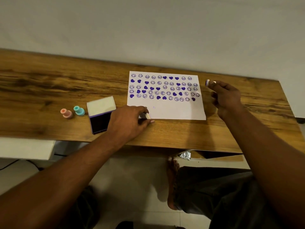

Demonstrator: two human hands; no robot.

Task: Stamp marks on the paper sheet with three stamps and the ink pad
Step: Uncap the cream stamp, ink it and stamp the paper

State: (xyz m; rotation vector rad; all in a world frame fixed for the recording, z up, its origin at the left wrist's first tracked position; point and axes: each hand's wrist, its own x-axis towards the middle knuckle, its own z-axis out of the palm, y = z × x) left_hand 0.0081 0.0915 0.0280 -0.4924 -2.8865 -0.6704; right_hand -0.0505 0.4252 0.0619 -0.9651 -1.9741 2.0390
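This looks like a plain room in a home. A wood-grain desk [49, 83] stands against a bare pale wall [148, 30] beyond the hands. Below the hands lie pale floor tiles [132, 179], a bare foot [172, 179], and crumpled foil [185, 155] under the desk edge.

wooden table [49, 80]: paper sheet [173, 111], ink pad [100, 121]

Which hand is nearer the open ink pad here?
Left. The left hand rests on the table right beside the ink pad, at the paper's near corner. The right hand is beyond the paper sheet's far edge, holding a stamp.
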